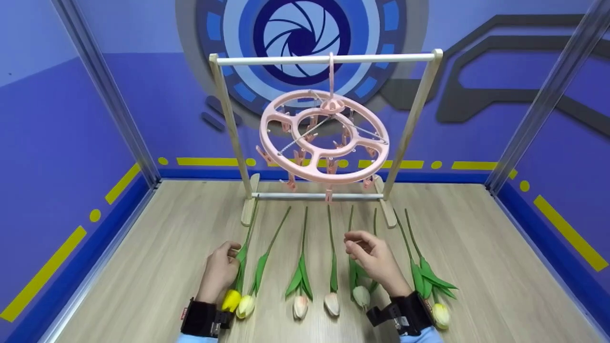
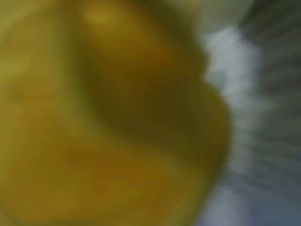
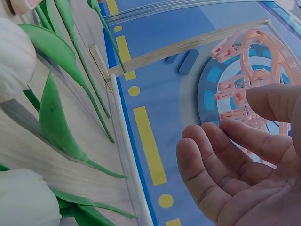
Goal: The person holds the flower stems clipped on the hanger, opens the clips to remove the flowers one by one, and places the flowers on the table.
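Observation:
Artificial tulips lie in a row on the table, stems pointing toward a drying rack. My left hand (image 1: 221,267) is beside the leaves of the yellow tulip (image 1: 232,300), fingers loosely bent; the blurred yellow petals (image 2: 117,155) fill much of the left wrist view. Over the white tulip (image 1: 361,296) hovers my right hand (image 1: 376,259), its fingers loosely curled around nothing, as the right wrist view also shows. A pale yellow tulip (image 1: 245,306) lies close to the left hand. Two pinkish-white tulips (image 1: 300,307) lie between the hands. My right wrist hides part of another flower.
A round pink clip hanger (image 1: 329,177) with several pegs hangs from the top bar (image 1: 276,60) of a wooden stand. The stand's feet (image 1: 249,212) rest behind the stems. Another pale yellow tulip (image 1: 441,316) lies at right. Blue panels (image 1: 109,119) enclose the table.

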`<state>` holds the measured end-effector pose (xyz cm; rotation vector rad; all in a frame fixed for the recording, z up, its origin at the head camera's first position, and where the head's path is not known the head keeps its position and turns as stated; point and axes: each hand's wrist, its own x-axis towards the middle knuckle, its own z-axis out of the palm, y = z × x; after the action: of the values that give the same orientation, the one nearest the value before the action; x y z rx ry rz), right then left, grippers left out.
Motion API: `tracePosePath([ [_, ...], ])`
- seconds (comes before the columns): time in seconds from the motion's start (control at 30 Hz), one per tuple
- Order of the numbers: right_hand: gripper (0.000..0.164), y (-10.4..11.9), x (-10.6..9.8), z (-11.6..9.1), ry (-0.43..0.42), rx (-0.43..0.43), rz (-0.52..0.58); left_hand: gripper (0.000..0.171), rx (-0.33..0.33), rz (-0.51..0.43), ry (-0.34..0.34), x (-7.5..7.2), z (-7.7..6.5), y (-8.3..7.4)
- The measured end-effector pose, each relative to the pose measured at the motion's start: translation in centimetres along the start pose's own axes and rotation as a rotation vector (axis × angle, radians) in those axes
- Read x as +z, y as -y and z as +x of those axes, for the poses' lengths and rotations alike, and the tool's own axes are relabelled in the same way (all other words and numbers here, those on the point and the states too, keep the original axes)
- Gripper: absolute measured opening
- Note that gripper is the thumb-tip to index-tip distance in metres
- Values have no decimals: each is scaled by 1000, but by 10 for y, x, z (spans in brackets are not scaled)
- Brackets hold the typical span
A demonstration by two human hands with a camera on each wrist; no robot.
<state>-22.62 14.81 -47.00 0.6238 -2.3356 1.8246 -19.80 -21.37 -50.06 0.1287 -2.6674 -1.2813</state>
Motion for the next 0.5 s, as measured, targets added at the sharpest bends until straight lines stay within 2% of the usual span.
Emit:
tracePosePath([
  [0.17,24,-1,0,0,10,11,5,34,-27,-3,21,2,1,4],
  [0.3,24,-2,0,1,13,33,-1,36,-83,-36,36,3,0,6],
  [0.5,24,-2,-1,1,18,58,-11,35,-121,-41,17,6,0,10],
])
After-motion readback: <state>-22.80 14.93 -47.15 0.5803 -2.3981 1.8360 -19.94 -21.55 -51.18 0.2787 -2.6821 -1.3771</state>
